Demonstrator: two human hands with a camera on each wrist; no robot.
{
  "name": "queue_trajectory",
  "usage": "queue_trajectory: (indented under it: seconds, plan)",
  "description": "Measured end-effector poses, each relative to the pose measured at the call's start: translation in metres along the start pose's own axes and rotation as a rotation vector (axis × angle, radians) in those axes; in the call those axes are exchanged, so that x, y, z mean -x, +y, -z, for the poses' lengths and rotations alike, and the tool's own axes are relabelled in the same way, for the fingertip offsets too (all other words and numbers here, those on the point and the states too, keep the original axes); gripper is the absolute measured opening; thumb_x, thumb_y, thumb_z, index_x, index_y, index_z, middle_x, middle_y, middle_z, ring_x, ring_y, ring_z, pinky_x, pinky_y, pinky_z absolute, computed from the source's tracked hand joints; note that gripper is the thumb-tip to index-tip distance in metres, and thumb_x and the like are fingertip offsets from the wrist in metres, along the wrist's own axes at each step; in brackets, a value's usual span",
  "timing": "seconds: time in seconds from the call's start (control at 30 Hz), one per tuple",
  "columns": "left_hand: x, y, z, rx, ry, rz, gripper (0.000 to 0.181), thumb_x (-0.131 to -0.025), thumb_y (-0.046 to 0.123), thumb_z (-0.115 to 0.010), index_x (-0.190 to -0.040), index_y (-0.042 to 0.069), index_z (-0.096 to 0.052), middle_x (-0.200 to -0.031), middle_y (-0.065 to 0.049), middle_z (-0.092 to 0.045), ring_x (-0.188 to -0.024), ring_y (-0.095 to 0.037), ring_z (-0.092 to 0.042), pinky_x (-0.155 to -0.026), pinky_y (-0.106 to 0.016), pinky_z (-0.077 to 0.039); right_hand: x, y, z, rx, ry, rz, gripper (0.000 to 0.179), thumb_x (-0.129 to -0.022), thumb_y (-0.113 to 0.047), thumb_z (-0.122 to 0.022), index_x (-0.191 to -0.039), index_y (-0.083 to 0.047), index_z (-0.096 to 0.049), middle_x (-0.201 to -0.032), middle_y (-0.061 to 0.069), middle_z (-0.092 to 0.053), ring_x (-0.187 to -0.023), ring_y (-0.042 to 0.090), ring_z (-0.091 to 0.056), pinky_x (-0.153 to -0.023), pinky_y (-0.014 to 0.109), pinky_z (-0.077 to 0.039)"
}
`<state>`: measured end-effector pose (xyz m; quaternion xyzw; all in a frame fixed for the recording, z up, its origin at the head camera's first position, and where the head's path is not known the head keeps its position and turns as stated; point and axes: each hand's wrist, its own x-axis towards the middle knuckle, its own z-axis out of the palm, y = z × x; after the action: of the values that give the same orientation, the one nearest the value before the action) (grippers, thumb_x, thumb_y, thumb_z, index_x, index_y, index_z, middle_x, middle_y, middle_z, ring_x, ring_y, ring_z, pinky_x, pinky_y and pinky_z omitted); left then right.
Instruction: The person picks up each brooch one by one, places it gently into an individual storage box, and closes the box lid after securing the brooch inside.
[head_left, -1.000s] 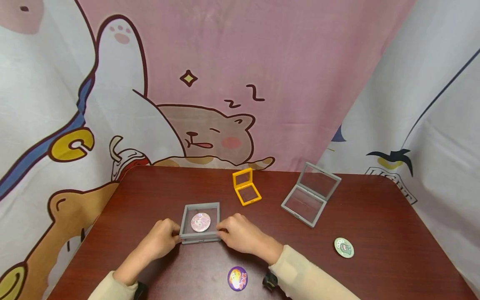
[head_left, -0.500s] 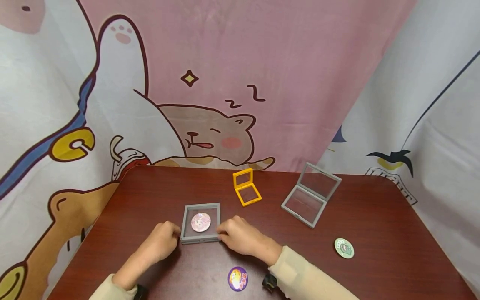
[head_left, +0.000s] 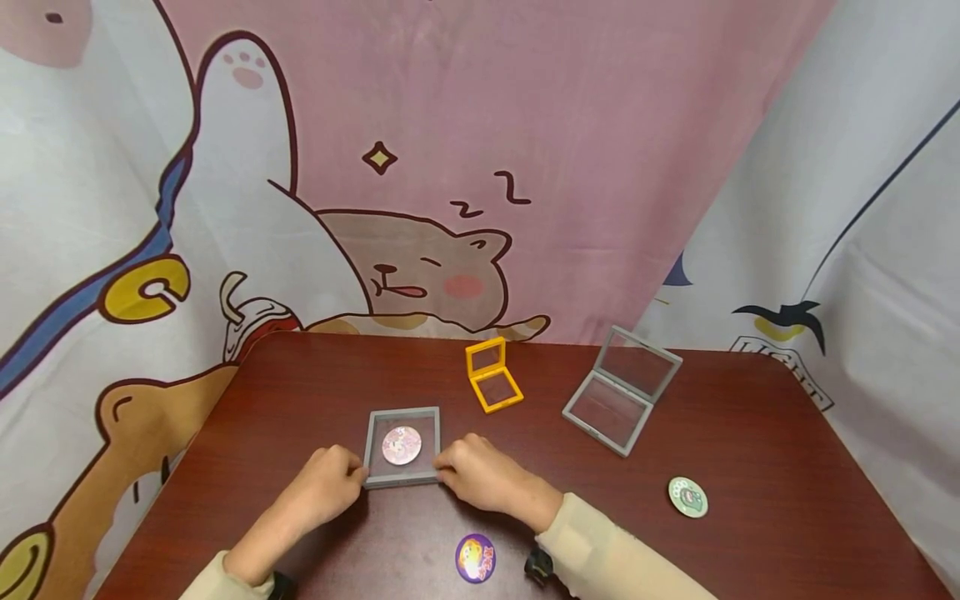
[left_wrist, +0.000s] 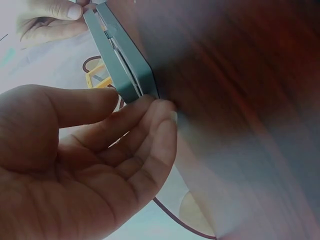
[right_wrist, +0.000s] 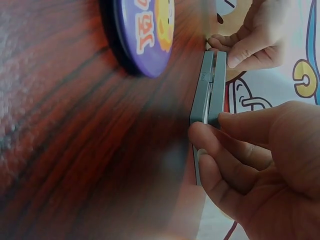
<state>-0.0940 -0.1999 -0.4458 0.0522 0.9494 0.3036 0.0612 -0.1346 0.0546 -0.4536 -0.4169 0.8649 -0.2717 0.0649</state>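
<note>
A square grey display case (head_left: 402,481) with clear film lies on the table, its lid down over the base. Seen through the film is a round pink badge (head_left: 402,446). My left hand (head_left: 326,482) pinches the front left corner, thumb on the lid and fingers low at the side. At the front right corner my right hand (head_left: 487,473) does the same. Both wrist views show a thin slit between lid (right_wrist: 217,85) and base (right_wrist: 202,90) along the front edge. In front of the case lies a purple round badge (head_left: 476,558).
Behind and to the right stands a small yellow display case (head_left: 486,407), its lid raised. A second grey display case (head_left: 596,434) is also opened up, farther right. A green round badge (head_left: 687,497) lies at the right of the brown table (head_left: 780,500). A printed curtain (head_left: 600,167) hangs behind.
The front edge of the grey case's lid has come down towards its base, narrowing the gap. Both hands have stayed at the front corners; the badges have not moved.
</note>
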Motion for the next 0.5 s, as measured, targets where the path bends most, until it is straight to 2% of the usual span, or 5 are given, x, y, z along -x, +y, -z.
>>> queue_trajectory:
  seconds: [0.13, 0.37, 0.5]
  plan:
    - [0.0001, -0.0012, -0.0003, -0.007, 0.002, -0.026, 0.05, -0.093, 0.0, -0.07, -0.052, 0.016, -0.045, -0.051, 0.012, -0.032, -0.053, -0.009, -0.034, -0.053, -0.027, -0.03, 0.0002, -0.001, -0.0002, 0.014, -0.004, 0.007, 0.022, -0.096, -0.003, -0.073, -0.075, -0.008, -0.07, -0.065, -0.012, -0.049, -0.062, 0.0, -0.04, -0.06, 0.015, -0.038]
    - [-0.0028, -0.0031, -0.0024, -0.019, 0.004, -0.045, 0.057, -0.09, -0.002, -0.073, -0.051, 0.018, -0.037, -0.05, 0.013, -0.028, -0.053, -0.009, -0.032, -0.053, -0.026, -0.028, 0.0008, -0.0014, -0.0018, 0.092, 0.011, 0.046, 0.02, -0.096, -0.002, -0.073, -0.077, -0.009, -0.073, -0.065, -0.009, -0.057, -0.061, -0.002, -0.043, -0.059, 0.016, -0.04]
    - [-0.0043, -0.0033, -0.0034, -0.031, 0.006, -0.052, 0.058, -0.089, -0.003, -0.074, -0.05, 0.018, -0.036, -0.05, 0.013, -0.027, -0.053, -0.009, -0.032, -0.053, -0.026, -0.028, 0.0025, 0.0006, -0.0021, 0.115, 0.003, 0.028, 0.015, -0.097, -0.004, -0.072, -0.084, -0.009, -0.076, -0.071, -0.008, -0.065, -0.065, -0.003, -0.05, -0.061, 0.017, -0.045]
